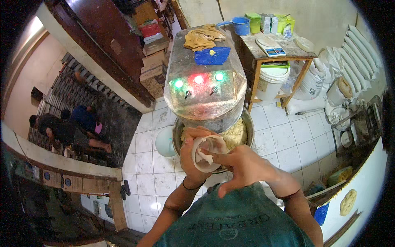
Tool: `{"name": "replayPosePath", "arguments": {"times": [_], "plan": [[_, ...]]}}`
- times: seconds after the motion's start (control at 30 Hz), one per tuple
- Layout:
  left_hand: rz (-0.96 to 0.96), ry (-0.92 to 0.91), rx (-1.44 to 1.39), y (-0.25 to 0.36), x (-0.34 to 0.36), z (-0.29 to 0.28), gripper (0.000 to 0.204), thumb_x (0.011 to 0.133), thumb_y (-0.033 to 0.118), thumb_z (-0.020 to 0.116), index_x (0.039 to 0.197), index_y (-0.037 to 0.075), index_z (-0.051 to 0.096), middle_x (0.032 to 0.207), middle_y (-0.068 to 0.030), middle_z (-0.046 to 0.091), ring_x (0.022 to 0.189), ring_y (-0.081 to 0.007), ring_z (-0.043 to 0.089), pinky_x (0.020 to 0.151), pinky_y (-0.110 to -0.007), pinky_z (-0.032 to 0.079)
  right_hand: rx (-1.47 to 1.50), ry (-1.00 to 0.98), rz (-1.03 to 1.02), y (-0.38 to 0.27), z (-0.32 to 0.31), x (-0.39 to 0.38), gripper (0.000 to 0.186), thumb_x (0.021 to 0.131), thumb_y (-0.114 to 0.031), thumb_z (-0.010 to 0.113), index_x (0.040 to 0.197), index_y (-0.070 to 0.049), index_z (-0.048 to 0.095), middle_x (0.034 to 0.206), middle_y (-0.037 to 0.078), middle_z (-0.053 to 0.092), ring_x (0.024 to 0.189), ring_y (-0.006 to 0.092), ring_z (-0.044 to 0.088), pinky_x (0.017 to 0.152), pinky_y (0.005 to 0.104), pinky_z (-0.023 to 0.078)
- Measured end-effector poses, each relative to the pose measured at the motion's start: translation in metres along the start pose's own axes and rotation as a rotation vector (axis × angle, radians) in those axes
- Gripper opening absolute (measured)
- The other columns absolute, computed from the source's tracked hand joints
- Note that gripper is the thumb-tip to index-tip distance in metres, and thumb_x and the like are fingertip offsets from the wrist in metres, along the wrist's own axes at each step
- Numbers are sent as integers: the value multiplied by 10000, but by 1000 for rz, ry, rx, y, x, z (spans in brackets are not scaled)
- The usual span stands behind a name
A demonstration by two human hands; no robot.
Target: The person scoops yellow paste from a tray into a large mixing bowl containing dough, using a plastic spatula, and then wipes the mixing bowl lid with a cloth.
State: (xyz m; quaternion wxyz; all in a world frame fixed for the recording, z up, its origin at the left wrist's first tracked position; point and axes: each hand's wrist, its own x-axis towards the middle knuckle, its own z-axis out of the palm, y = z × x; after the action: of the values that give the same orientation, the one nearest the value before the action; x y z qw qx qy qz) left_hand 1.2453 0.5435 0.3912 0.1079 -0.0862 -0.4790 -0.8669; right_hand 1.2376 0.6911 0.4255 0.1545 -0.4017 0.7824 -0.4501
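Observation:
A translucent plastic cup (217, 142) sits in my left hand (187, 153), whose fingers wrap round its side. Soft white paste (202, 157) clings inside the cup. My right hand (252, 165) reaches over from the right, with a finger stretched into the cup against the paste and its thumb held apart. Just beyond my hands, pale dough (235, 135) lies in a round metal bowl (252, 128), partly hidden by my hands. Above the bowl stands a large metal mixer (205, 108) with lit green and red lamps and two black knobs.
On the mixer lie a blue plastic scraper (212, 57) and a tan cloth (204, 37). A wooden table (257, 53) at right holds a scale (270, 46) and tubs. A pale bucket (165, 142) stands left of the bowl. Two people (61, 127) crouch at far left.

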Motion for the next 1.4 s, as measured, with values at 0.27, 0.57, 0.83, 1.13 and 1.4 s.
{"name": "replayPosePath", "arguments": {"times": [0.27,0.57,0.83,1.13,1.4], "plan": [[239,-104,486,-8,13,-1,411,619,46,694,922,-13,422,838,-115,475,784,-193,532,655,-290,477,1029,-72,-148,56,20,5,843,639,-699,500,1135,-18,479,480,6,381,450,77,371,419,246,283],[169,16,271,-22,22,-7,441,617,90,712,922,1,406,828,-124,521,725,-173,549,644,-278,476,551,23,26,28,-2,3,769,582,-176,594,1280,-46,298,501,11,398,436,119,379,417,275,299],[367,24,624,-21,37,-8,344,632,93,692,874,0,466,808,-117,529,707,-164,531,657,-263,458,1302,20,-50,65,11,17,1093,607,-825,237,1234,69,252,422,-59,310,348,65,291,371,227,217],[-334,755,-346,-65,-71,-184,213,794,174,463,956,38,490,895,-116,549,844,-228,544,709,-343,483,1215,-223,227,203,51,22,625,811,-333,469,1277,4,226,482,-42,325,410,65,302,402,210,232],[-564,1073,372,-168,-458,-390,290,699,188,571,922,24,484,727,-55,535,625,-145,515,520,-293,448,751,-761,1104,372,245,83,585,845,-249,467,1330,-84,186,496,-40,316,413,81,267,441,236,291]]}}
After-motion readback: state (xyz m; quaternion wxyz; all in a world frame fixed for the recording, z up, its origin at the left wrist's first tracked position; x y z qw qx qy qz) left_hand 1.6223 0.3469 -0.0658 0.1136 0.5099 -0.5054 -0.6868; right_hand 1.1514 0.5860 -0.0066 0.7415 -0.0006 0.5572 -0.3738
